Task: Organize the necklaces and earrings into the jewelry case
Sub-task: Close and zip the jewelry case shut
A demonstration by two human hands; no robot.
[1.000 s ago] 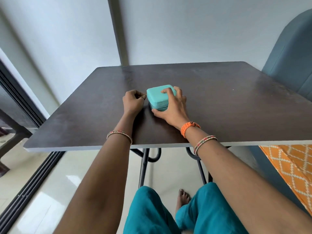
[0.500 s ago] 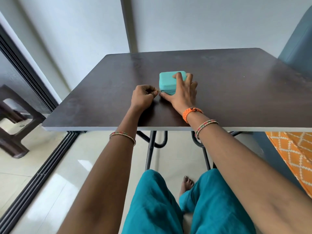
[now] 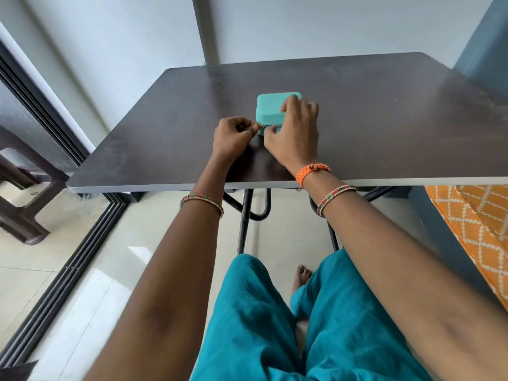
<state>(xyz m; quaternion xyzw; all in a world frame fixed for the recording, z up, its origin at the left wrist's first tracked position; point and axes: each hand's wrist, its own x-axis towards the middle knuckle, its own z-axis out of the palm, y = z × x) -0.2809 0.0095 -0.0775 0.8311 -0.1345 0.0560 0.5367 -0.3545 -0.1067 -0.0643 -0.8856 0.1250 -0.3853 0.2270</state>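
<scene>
Head view: a small teal jewelry case (image 3: 270,105) sits on the dark worktop (image 3: 384,119), roughly midway between its left and right edges and a little nearer the near edge than the far one. Its lid lies down on the base, and a zip line runs along its near-left side.

The left hand (image 3: 233,136) rests just left of the case's near corner. Its grip is together: thumb and forefinger pinch the small metal zipper pull (image 3: 260,125) at that corner, and the other fingers are curled in.

The right hand (image 3: 295,133) lies over the case's right and near side. Its fingers curve over the lid and its thumb presses against the near face, so this grip is clamped on the case. The hand hides the right part of the case.

Each wrist wears a thin beaded bangle, and the right wrist also carries an orange braided band (image 3: 313,171).

Below the worktop's near edge are black metal legs (image 3: 244,215), teal trousers (image 3: 275,325) and a bare foot on a pale tiled floor (image 3: 137,257). An orange patterned cloth (image 3: 478,229) lies at the near right, and a dark stool (image 3: 24,210) stands at the far left beyond a sliding-door track.
</scene>
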